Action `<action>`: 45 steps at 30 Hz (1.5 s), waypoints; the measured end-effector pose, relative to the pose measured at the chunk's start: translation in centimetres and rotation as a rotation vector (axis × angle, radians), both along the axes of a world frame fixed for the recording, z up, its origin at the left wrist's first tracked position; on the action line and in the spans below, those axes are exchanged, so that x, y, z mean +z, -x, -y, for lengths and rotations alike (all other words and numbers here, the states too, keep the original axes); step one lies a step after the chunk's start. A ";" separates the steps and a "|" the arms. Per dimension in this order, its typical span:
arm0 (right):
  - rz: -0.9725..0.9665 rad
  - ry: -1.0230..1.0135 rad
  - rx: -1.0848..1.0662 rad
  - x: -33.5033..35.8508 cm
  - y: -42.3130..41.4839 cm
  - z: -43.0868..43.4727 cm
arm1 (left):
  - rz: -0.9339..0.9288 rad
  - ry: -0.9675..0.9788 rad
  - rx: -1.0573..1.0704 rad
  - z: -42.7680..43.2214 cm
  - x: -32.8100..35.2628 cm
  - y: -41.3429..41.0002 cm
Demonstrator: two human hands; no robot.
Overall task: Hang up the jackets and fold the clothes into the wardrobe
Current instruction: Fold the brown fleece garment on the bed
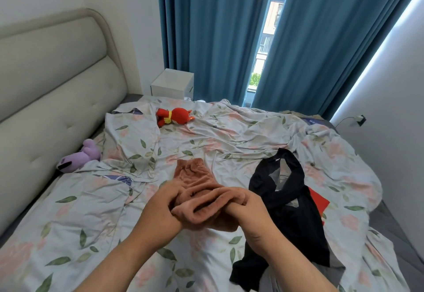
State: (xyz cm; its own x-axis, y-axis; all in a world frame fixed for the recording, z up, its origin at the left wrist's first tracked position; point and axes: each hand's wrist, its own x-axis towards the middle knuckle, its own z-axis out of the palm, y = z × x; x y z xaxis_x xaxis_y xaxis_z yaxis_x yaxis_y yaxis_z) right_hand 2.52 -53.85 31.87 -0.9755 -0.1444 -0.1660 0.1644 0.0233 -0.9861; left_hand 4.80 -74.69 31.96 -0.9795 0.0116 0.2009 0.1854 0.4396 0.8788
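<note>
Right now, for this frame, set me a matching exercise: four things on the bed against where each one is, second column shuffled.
Things:
1. red plush toy
2. purple plush toy
3. brown garment
4. black garment

Places:
a. gripped by left hand and right hand
b. beside the headboard
c. spread on the duvet, person's right
d. far side, near the white nightstand

Pairs: 1-d, 2-b, 3-a, 4-c
</note>
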 end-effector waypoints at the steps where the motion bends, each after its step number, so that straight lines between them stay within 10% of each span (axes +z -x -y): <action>1: -0.001 0.012 0.022 0.1 -0.1 0.0 | 0.080 -0.083 -0.052 -0.2 0.6 0.0; 19: 0.709 0.617 0.340 -2.6 -5.9 -0.6 | 0.785 -0.697 -0.079 -0.6 -4.8 -7.4; 24: 0.778 0.435 0.247 -6.1 -5.0 -0.9 | 0.988 -0.857 0.090 0.4 -6.2 -6.0; 40: 0.792 -0.232 -0.039 -15.2 2.6 0.7 | 0.973 -0.243 0.278 -0.3 -14.6 1.5; 45: 0.817 -0.207 -0.104 -17.5 6.5 2.1 | 1.072 -0.468 0.415 -0.3 -19.2 5.9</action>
State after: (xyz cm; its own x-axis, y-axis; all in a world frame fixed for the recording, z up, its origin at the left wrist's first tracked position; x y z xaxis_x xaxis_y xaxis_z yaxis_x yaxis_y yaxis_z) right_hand -3.94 -55.98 14.37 -0.5441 0.0503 -0.8375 0.8345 0.1353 -0.5341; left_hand -1.06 -74.44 12.74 -0.5642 -0.1953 -0.8022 -0.8015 -0.1035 0.5889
